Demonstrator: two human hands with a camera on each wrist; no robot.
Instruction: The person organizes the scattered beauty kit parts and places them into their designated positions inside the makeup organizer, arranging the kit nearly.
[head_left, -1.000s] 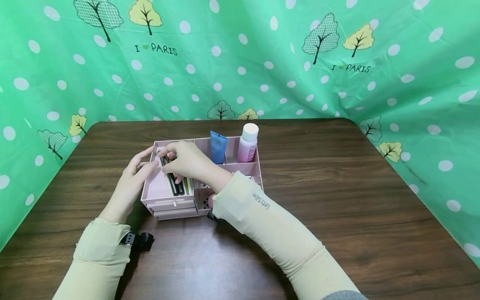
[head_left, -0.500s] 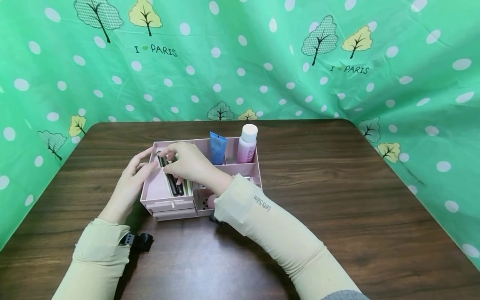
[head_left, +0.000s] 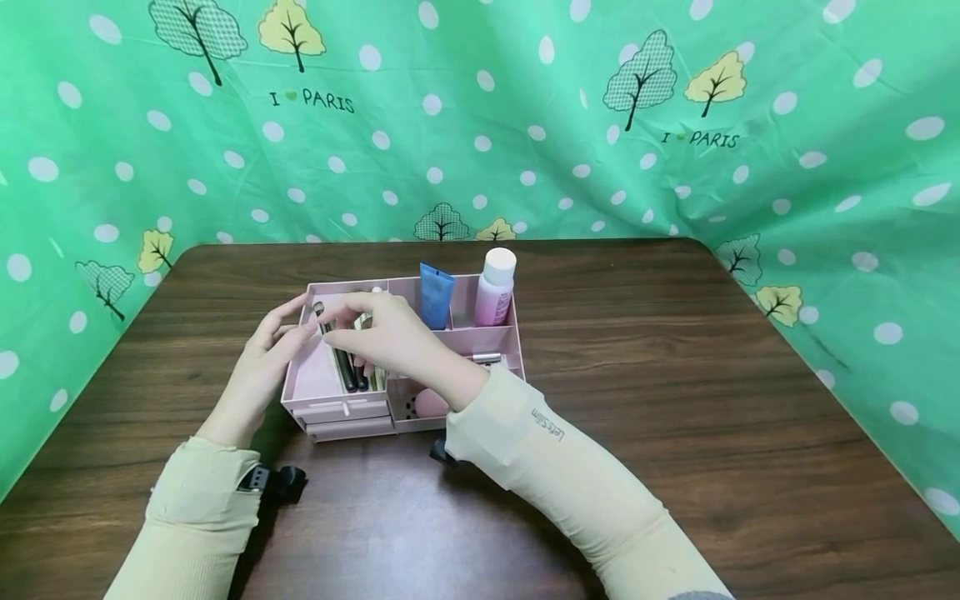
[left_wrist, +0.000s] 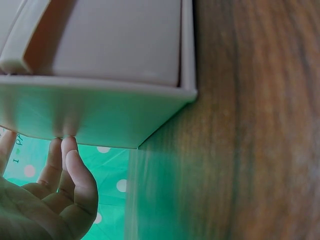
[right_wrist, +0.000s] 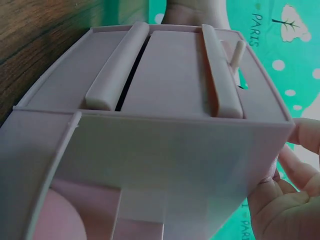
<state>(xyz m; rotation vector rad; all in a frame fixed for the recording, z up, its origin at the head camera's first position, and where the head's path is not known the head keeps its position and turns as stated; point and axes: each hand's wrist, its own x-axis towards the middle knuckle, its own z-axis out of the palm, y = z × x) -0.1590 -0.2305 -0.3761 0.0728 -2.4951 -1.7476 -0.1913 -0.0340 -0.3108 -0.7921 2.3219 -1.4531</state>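
Observation:
A pink desktop organizer (head_left: 311, 375) stands on the table, its upper left tray holding several makeup brushes (head_left: 348, 371) with dark handles. My left hand (head_left: 262, 358) rests against the organizer's left side, thumb at the rim; in the left wrist view, the fingertips of the left hand (left_wrist: 60, 200) touch the outer wall of the organizer (left_wrist: 115, 40). Over the brushes is my right hand (head_left: 386, 333), thumb and forefinger stretched out and apart, some fingers down among the handles. In the right wrist view, my right hand (right_wrist: 285, 200) is beyond the organizer's (right_wrist: 170, 145) top edge.
A blue squeeze tube (head_left: 437, 297) and a pink bottle (head_left: 495, 300) with a white cap stand in the rear right compartments. A round pink item (head_left: 431, 404) and a silver cylinder (head_left: 487, 357) sit in the front right ones. A green patterned curtain (head_left: 480, 117) hangs behind the table.
My right hand and forearm have shifted slightly right, uncovering more of the brushes and the round pink item. The thumb and forefinger no longer close on the brush handles. My left hand stays put.

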